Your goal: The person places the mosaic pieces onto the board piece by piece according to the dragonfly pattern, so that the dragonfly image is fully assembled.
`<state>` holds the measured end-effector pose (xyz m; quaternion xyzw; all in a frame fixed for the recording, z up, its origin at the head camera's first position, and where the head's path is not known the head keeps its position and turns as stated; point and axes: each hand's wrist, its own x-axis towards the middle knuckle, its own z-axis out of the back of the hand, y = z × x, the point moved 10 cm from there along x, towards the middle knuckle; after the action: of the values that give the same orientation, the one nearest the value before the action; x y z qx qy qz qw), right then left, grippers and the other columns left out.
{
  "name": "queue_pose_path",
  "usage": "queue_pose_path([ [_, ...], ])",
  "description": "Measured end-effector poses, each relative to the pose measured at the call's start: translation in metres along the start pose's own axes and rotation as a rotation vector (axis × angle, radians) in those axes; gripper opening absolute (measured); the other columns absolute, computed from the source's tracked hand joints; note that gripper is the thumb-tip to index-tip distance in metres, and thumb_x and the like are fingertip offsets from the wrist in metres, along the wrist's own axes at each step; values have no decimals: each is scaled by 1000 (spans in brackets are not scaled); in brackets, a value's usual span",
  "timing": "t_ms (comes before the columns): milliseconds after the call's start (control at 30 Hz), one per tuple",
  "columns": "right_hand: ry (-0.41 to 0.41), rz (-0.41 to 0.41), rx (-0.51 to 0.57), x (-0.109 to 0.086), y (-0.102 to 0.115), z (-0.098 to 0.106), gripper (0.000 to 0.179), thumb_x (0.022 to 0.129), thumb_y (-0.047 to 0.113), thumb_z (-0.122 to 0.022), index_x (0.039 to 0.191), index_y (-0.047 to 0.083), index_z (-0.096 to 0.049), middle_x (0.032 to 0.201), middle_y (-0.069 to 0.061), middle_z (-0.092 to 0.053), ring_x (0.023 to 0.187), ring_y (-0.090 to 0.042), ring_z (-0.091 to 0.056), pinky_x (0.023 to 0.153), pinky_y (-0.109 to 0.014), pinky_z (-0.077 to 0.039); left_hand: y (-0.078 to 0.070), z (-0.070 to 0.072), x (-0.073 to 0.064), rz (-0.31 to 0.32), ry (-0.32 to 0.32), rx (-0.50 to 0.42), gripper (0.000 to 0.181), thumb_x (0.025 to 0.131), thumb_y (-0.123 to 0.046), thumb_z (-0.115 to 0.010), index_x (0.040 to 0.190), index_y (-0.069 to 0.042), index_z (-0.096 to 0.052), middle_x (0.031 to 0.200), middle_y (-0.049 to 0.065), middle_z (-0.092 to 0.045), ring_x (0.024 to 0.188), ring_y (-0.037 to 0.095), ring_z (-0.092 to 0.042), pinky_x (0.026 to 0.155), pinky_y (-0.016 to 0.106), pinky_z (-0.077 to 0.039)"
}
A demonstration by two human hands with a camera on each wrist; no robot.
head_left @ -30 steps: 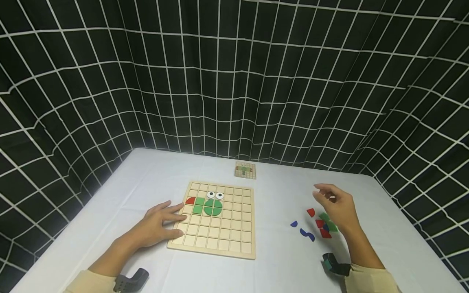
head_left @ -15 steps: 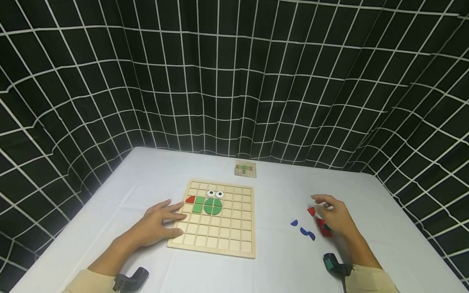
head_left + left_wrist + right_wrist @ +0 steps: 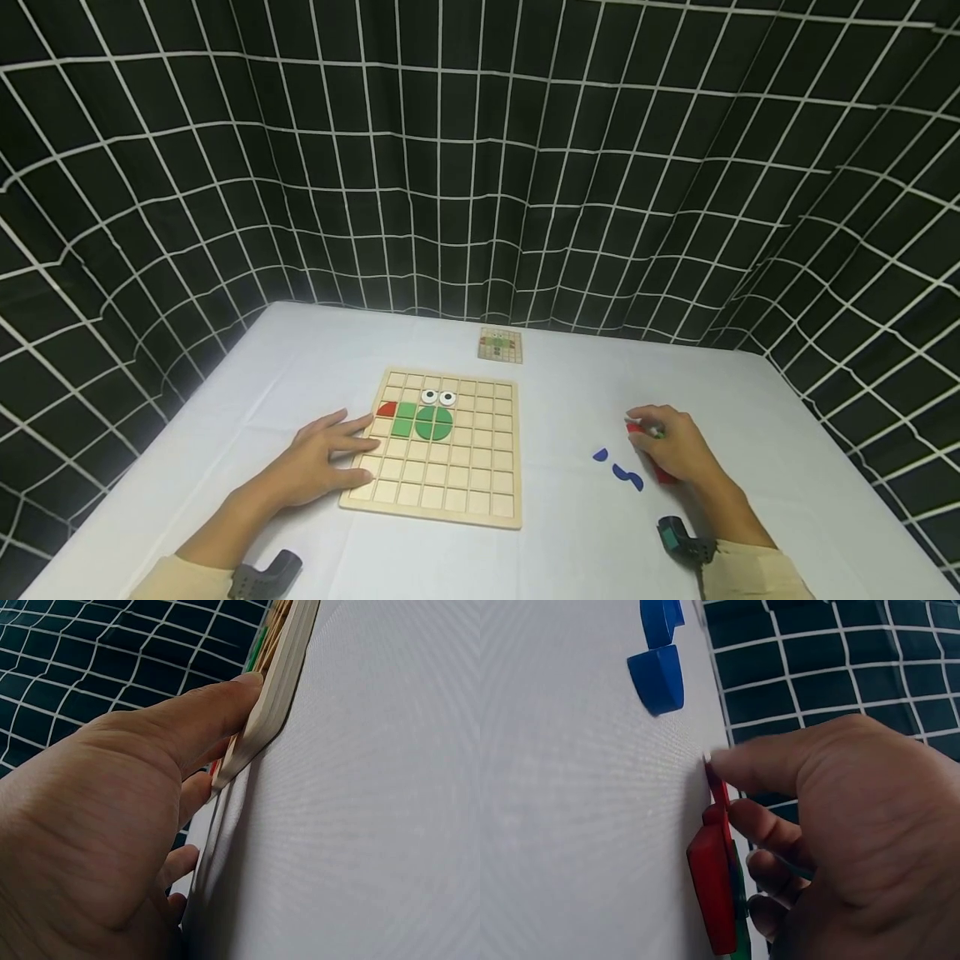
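My left hand point(image 3: 322, 458) lies spread along the left edge of a wooden grid board point(image 3: 472, 505), its fingertips on the rim. In the board's cells sit a red quarter-circle point(image 3: 387, 409), green squares point(image 3: 402, 427), a green disc of quarter pieces point(image 3: 434, 423) and two eye pieces point(image 3: 447, 398). At the right, my right hand point(image 3: 678, 446) is low over the table, thumb and forefinger pinching a loose red quarter-circle piece point(image 3: 717, 785). Under and beside this hand lie another red piece point(image 3: 714, 881) and green pieces point(image 3: 740, 885), partly hidden by it.
Blue pieces point(image 3: 621, 472) lie on the white table between the board and my right hand. A small pattern card point(image 3: 500, 345) lies behind the board near the back edge. A black curtain with white grid lines point(image 3: 465, 167) surrounds the table's far sides.
My right hand has come down and a little left over the loose pieces, and its thumb and forefinger have closed on a red piece. The left hand has stayed on the board's edge.
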<state>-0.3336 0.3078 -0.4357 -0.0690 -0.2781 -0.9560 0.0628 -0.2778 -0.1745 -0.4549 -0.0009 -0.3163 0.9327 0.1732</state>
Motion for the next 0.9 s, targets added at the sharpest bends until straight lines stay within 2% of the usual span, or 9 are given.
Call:
queue_pose_path([
  [100,17,-41,-35,-1,-2,-2,36,86,16,-73,119,6,-66,101,-17,-65,95,-37,-57,81,-57,-48,0,0,0,-3,-1,-1,51,74,-52,-76,116,-22,-72,145,-4,-47,140,39,-21,105,68,-11],
  [200,36,-69,-41,-2,-3,-4,37,88,22,-72,120,6,-65,97,-14,-65,90,-33,-58,79,-54,-49,-1,0,0,-6,1,-3,51,75,-51,-77,116,-22,-72,145,-3,-47,140,39,-22,105,68,-12],
  [400,37,-4,24,-2,8,-4,32,89,7,-65,121,7,-65,102,-15,-67,96,-36,-61,86,-57,-48,0,1,0,-4,-4,-3,50,75,-50,-77,116,-23,-72,145,-4,-47,140,38,-22,105,68,-12],
  [500,43,19,26,-1,11,-5,34,87,3,-66,121,8,-65,97,-11,-66,91,-33,-60,84,-54,-50,0,1,0,-6,-6,-1,50,75,-50,-77,116,-23,-72,144,-4,-47,139,38,-22,105,68,-13],
  [667,39,47,-78,-1,14,-6,37,85,6,-69,122,8,-65,91,-7,-61,88,-29,-51,76,-51,-48,-1,1,0,-8,-7,-5,50,75,-50,-77,116,-22,-72,144,-4,-47,139,38,-22,104,69,-13],
  [900,117,50,-205,-4,16,-12,39,88,17,-66,127,15,-64,93,-9,-54,91,-31,-46,69,-48,-43,-2,1,-1,-4,-7,-2,50,75,-50,-77,116,-21,-72,145,-2,-47,139,39,-22,104,69,-13],
])
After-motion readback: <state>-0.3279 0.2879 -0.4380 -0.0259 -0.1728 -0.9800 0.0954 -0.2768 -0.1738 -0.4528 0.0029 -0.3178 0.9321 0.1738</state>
